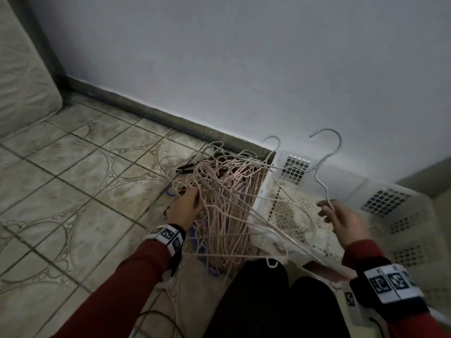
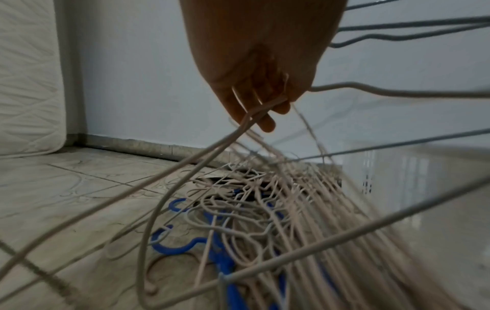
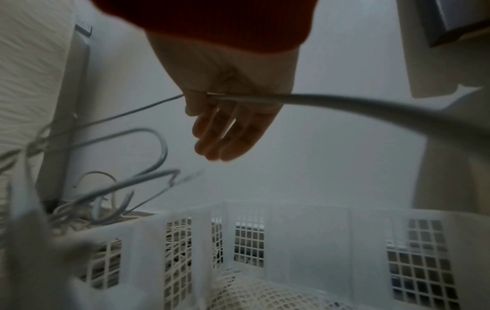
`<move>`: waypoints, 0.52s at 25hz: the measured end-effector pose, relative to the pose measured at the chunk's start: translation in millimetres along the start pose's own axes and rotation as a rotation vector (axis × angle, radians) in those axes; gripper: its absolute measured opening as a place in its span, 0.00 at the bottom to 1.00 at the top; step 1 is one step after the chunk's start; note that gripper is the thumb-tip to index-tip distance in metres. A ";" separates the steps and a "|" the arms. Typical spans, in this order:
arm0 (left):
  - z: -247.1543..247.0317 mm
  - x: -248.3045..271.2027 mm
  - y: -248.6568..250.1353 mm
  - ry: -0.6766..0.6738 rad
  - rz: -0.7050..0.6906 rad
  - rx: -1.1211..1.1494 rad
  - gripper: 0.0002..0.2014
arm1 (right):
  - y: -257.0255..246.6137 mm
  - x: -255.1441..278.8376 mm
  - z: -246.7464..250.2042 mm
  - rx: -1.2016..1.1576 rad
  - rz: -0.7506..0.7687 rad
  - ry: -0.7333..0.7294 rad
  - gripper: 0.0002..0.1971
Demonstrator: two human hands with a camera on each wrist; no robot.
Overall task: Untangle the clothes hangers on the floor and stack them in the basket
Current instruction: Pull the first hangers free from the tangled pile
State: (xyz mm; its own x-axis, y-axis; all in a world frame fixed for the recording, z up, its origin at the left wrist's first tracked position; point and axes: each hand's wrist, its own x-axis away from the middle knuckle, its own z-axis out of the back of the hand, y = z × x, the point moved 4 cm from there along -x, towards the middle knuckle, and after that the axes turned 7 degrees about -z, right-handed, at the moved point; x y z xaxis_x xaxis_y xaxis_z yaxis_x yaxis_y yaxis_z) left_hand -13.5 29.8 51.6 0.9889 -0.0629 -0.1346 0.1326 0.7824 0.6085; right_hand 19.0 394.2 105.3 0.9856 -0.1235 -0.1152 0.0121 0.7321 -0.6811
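Observation:
A tangled pile of pink wire hangers (image 1: 227, 198) lies on the tiled floor against the basket's left wall, with blue plastic hangers (image 2: 185, 245) under it. My left hand (image 1: 188, 206) reaches into the pile's left side, and its fingers (image 2: 259, 100) curl round a few pink wires. My right hand (image 1: 341, 215) pinches a grey-white wire hanger (image 1: 325, 158) by its shoulder above the white plastic basket (image 1: 390, 203), hook pointing up. In the right wrist view that hanger's wire (image 3: 318, 100) crosses my palm (image 3: 228, 125). A second grey hook (image 1: 273, 140) rises by the basket's corner.
A cream mesh net (image 1: 297, 211) lies in the bottom of the basket (image 3: 305, 230). A mattress (image 1: 22, 69) leans at the far left, and a white wall with a dark baseboard (image 1: 146, 111) runs behind. My dark-trousered knees (image 1: 268, 301) are at the front. Bare tiles (image 1: 73, 179) lie to the left.

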 end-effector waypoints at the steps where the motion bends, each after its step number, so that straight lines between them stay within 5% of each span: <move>1: -0.2 1.3 1.6 0.011 -0.008 0.069 0.06 | 0.8 2.3 7.7 0.003 0.037 0.051 0.13; 4: 2.3 4.1 13.6 -0.013 -0.059 0.165 0.08 | -4.4 14.3 23.1 -0.023 0.127 0.178 0.32; 10: 24.9 1.4 47.7 -0.151 -0.125 0.302 0.07 | -21.2 25.3 54.6 -0.125 0.137 0.197 0.39; 13: 38.7 -0.9 64.4 -0.226 -0.183 0.230 0.09 | -23.6 31.3 83.1 -0.142 0.120 0.247 0.27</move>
State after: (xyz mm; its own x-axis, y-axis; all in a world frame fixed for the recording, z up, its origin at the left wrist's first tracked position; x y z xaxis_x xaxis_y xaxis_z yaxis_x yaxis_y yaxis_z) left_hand -3.3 56.3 121.1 0.9338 -0.3443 -0.0970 0.2949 0.5876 0.7535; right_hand 63.5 428.8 177.9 0.9077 -0.2134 -0.3612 -0.1428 0.6524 -0.7443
